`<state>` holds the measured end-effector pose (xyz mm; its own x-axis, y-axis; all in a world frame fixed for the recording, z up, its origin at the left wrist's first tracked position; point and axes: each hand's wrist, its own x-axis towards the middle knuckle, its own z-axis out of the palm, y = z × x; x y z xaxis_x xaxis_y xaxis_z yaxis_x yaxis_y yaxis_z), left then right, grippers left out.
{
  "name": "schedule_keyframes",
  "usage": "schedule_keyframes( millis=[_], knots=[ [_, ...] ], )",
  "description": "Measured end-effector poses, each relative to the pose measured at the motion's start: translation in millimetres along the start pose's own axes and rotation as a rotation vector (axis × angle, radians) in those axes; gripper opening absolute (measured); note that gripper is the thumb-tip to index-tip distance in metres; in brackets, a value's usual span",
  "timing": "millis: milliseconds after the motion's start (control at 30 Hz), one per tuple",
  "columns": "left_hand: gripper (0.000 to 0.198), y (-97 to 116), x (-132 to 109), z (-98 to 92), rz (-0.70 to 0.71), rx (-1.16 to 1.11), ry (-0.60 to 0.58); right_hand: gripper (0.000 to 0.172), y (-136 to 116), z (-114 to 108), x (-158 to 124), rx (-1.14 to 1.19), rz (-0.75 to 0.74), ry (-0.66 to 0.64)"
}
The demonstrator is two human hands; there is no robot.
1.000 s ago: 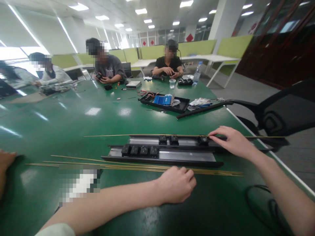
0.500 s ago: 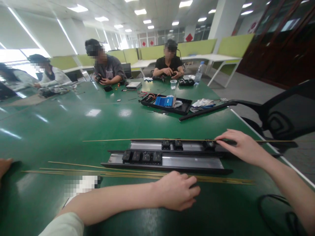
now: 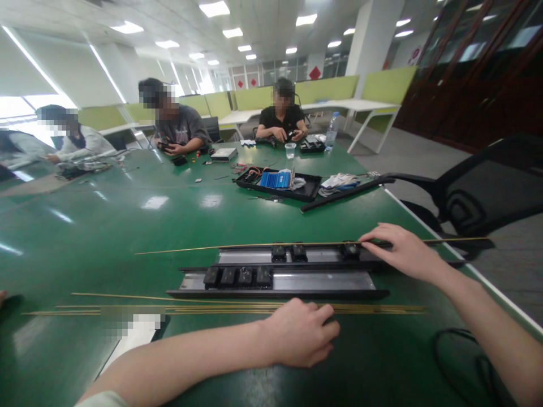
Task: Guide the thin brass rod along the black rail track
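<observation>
My right hand (image 3: 394, 249) pinches a thin brass-coloured rod (image 3: 178, 250) between thumb and fingertips. The rod runs along the back edge of the rear metal channel (image 3: 246, 256), which has black blocks (image 3: 299, 252) spaced inside it. In front lies a second channel (image 3: 322, 280) with several black square blocks (image 3: 245, 276) side by side in its left part. My left hand (image 3: 303, 333) lies loosely bent at the near side, fingers somewhat apart and nothing visible in them. Just behind it, partly covered by it, several more brass-coloured rods (image 3: 203, 310) lie on the table.
A pixelated white object (image 3: 131, 339) lies beside my left forearm. A black cable (image 3: 458, 350) curls at the right. Farther back are a black tray (image 3: 311, 189) with a blue finned part, gloves (image 3: 339, 183) and a dark bar (image 3: 339, 198). Several people sit beyond, and a chair (image 3: 479, 186) stands right.
The view has shifted slightly, so the scene sits a little farther left. My right hand keeps its pinch on the rod; my left hand stays by the loose rods.
</observation>
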<state>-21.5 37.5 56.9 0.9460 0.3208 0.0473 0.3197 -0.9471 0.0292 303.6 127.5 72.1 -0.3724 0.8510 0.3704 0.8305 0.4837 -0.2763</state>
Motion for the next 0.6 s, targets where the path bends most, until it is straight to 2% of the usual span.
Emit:
schedule_keyframes(
  millis=[167, 300, 500, 600],
  knots=[
    [0.022, 11.4, 10.4, 1.8, -0.062, 0.044, 0.008, 0.023, 0.5, -1.3, -1.9, 0.007, 0.012, 0.026],
    [0.02, 22.2, 21.5, 10.6, -0.117, 0.063, 0.026, 0.024, -0.8, -3.4, -2.9, -0.002, 0.019, 0.037],
    [0.013, 31.3, 29.7, 39.0, -0.233, -0.018, 0.174, 0.024, -7.0, -4.3, -3.4, 0.004, 0.005, 0.054],
    [0.012, 30.8, 29.0, 44.2, -0.237, -0.037, 0.223, 0.024, -8.4, -3.4, -3.3, -0.001, 0.031, 0.06]
  ],
)
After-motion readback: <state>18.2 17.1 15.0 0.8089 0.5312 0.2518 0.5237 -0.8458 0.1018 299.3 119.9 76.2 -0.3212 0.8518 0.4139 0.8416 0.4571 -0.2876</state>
